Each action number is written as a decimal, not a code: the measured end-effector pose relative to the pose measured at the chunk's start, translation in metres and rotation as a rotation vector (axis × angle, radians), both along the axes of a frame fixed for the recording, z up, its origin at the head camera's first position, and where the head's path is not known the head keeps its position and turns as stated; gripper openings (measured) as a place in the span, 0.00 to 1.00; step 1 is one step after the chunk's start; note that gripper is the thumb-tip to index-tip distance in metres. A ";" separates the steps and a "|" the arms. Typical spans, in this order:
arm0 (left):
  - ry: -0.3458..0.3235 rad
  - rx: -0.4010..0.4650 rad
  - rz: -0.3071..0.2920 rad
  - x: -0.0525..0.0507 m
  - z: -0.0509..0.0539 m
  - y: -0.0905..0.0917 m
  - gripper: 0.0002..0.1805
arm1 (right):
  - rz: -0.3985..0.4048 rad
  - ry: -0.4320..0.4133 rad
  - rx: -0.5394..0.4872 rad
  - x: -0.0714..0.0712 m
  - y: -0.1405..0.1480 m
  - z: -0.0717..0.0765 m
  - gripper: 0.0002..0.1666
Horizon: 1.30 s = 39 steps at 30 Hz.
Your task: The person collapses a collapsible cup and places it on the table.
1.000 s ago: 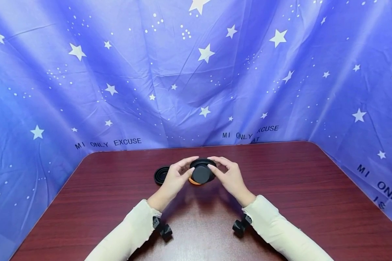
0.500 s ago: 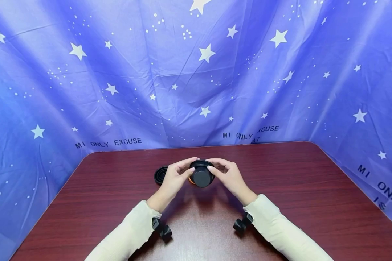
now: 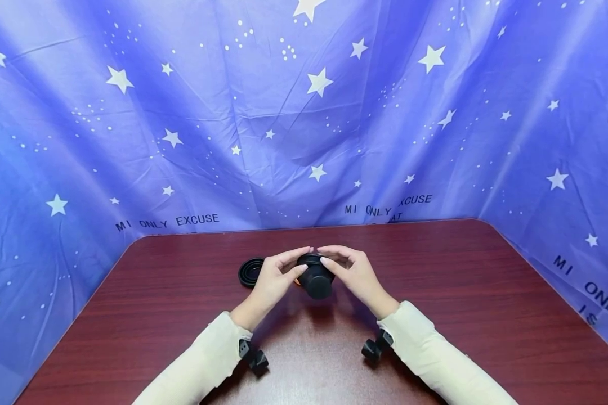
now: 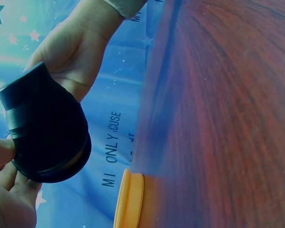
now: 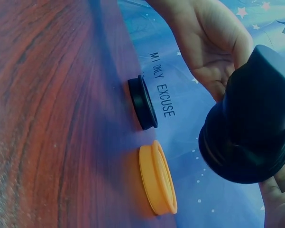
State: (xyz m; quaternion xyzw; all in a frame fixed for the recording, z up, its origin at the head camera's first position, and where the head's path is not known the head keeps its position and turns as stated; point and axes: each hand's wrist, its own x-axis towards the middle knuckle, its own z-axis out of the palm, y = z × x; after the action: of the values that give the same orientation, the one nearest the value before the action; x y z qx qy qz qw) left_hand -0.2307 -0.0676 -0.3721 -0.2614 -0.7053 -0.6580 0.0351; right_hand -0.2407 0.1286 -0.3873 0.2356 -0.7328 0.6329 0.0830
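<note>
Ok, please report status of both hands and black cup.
Left hand, right hand: gripping black cup. Cup held above table. Orange piece and black disc on table, clear of cup.

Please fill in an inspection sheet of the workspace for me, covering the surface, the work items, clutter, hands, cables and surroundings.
Surface: dark red wood-grain table, with a glossy reflection near the front.
Work items: black cup, held above the table, narrow end towards the person; black disc and orange disc lie on the table, apart from each other.
Clutter: nothing seen.
Left hand: grips the cup near its wide end.
Right hand: grips the cup near its wide end, on the opposite side.
Cables: nothing seen.
Surroundings: blue curtain with white stars and black lettering behind the table; pale sleeves on both arms.
</note>
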 end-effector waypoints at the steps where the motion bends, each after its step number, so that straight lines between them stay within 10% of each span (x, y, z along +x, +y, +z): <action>1: -0.012 0.003 -0.002 -0.001 -0.001 0.001 0.20 | 0.004 -0.011 0.004 0.000 0.000 0.000 0.16; 14: -0.006 0.052 -0.006 -0.010 -0.012 0.004 0.22 | 0.035 -0.002 0.087 0.019 -0.005 0.028 0.14; 25: 0.060 0.065 0.007 -0.013 -0.014 0.004 0.23 | 0.017 0.068 0.006 0.001 -0.002 0.002 0.15; 39: -0.163 0.162 -0.132 -0.007 -0.014 0.000 0.26 | 0.020 0.080 -0.183 0.001 0.001 0.003 0.16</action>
State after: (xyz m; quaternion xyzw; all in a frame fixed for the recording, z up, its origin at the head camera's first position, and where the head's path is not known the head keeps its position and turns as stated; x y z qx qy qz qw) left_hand -0.2379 -0.0680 -0.3866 -0.2492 -0.6317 -0.7327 -0.0448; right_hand -0.2393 0.1291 -0.3839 0.2594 -0.6658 0.6880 0.1270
